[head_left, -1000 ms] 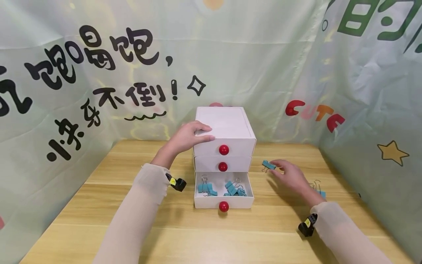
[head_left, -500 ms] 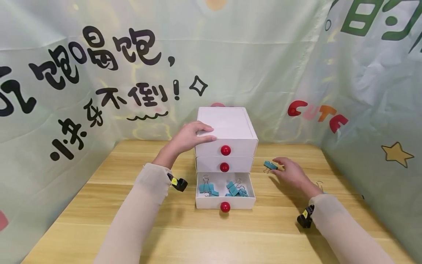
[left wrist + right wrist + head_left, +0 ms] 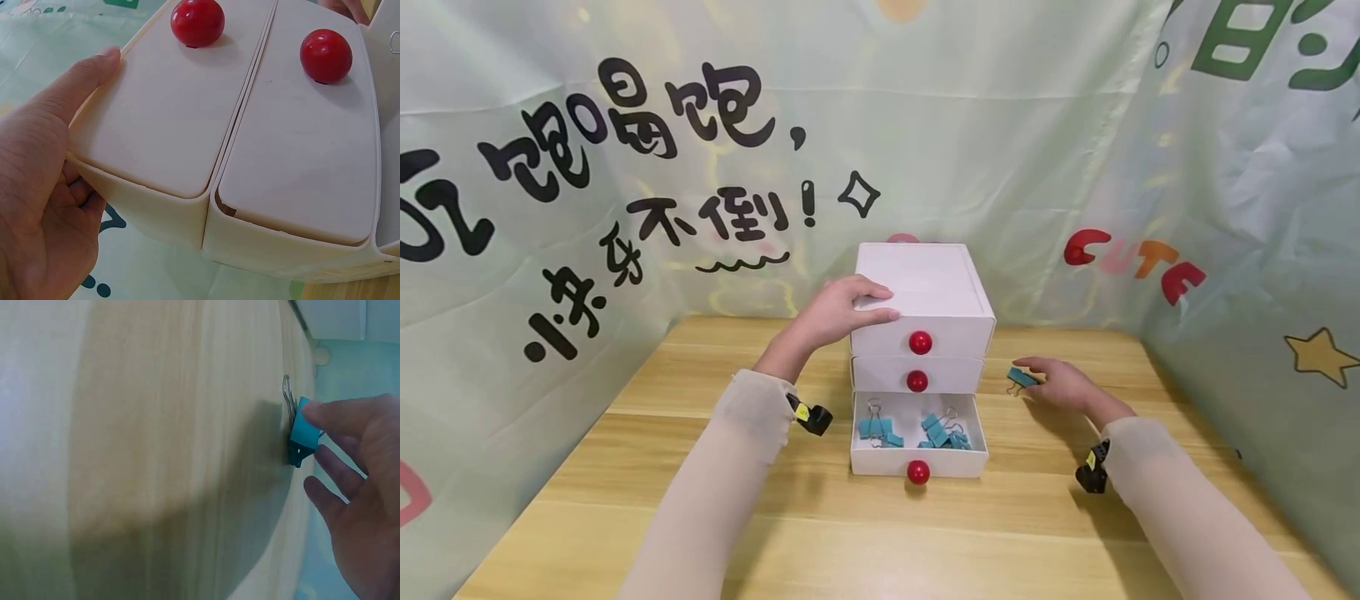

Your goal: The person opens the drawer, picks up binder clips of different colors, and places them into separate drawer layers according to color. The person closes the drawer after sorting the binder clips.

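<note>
A white drawer box (image 3: 921,279) with red knobs stands on the table, its bottom drawer (image 3: 880,461) pulled out. Several teal binder clips (image 3: 936,430) lie in that drawer. My left hand (image 3: 835,312) rests on the box's top left edge; in the left wrist view its thumb (image 3: 87,78) lies straight along the front edge, with the other fingers partly hidden. To the box's right, my right hand (image 3: 1060,385) pinches one teal binder clip (image 3: 304,428) between thumb and fingers. The clip is low over the table; I cannot tell whether it touches the wood.
The upper two drawers, with red knobs (image 3: 920,342), are nearly flush. The wooden table (image 3: 775,533) extends around the box. A printed cloth (image 3: 985,167) hangs behind and along both sides. Each wrist wears a small black camera (image 3: 1092,468).
The head view has turned slightly left. My right hand, still pinching the clip, has shifted slightly and come down a little. Clips seen earlier behind my right wrist are now hidden. Left hand unmoved on the box.
</note>
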The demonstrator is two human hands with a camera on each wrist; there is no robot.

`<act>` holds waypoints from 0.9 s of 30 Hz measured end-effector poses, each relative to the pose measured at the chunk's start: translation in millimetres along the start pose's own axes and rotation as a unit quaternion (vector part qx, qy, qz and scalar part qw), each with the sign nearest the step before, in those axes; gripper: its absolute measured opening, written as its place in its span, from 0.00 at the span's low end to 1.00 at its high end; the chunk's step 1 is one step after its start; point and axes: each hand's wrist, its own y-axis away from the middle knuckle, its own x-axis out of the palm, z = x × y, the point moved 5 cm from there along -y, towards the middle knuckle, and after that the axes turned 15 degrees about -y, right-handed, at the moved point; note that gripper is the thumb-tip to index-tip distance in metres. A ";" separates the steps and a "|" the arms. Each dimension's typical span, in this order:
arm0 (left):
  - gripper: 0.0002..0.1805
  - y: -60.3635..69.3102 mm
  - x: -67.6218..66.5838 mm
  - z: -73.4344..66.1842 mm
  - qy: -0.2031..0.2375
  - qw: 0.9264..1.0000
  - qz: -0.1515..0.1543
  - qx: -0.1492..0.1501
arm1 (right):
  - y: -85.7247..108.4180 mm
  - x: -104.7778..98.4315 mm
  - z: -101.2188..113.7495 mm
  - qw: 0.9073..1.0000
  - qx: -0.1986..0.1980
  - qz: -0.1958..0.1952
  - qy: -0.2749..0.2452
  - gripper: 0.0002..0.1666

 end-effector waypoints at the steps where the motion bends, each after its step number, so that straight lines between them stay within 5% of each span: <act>1: 0.28 -0.1 0.4 0.0 0.000 1.000 0.000 0.001 | -0.9 0.9 -0.8 1.000 0.000 0.008 0.001 0.33; 14: 0.28 -0.1 -0.4 -2.8 0.009 1.000 -0.001 0.006 | -4.0 10.6 3.5 0.998 0.007 0.044 0.053 0.34; 27: 0.28 1.2 -0.4 -0.6 0.007 1.000 0.005 -0.001 | 6.1 17.9 10.5 0.997 -0.004 0.025 0.079 0.37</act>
